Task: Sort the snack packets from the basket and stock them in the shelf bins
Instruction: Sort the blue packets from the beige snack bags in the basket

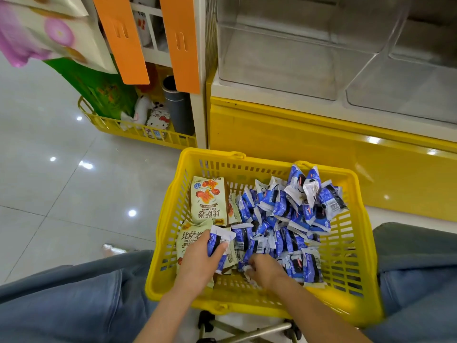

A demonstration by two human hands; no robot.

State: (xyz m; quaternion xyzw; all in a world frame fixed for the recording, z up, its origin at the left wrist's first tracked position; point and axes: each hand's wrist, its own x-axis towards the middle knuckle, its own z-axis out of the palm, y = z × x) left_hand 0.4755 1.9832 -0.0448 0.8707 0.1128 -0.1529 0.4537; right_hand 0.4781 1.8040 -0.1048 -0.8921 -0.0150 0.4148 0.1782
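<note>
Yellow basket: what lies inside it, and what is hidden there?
In the yellow basket, many blue packets fill the middle and right; a few cream packets lie at the left. The left hand grips one blue packet. What lies under the heap is covered.

Snack packets point(284, 219) in yellow basket point(356, 256)

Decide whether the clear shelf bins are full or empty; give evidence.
Empty, as far as visible: the clear bins show only bare walls and floors; blue packets lie in the basket.
</note>
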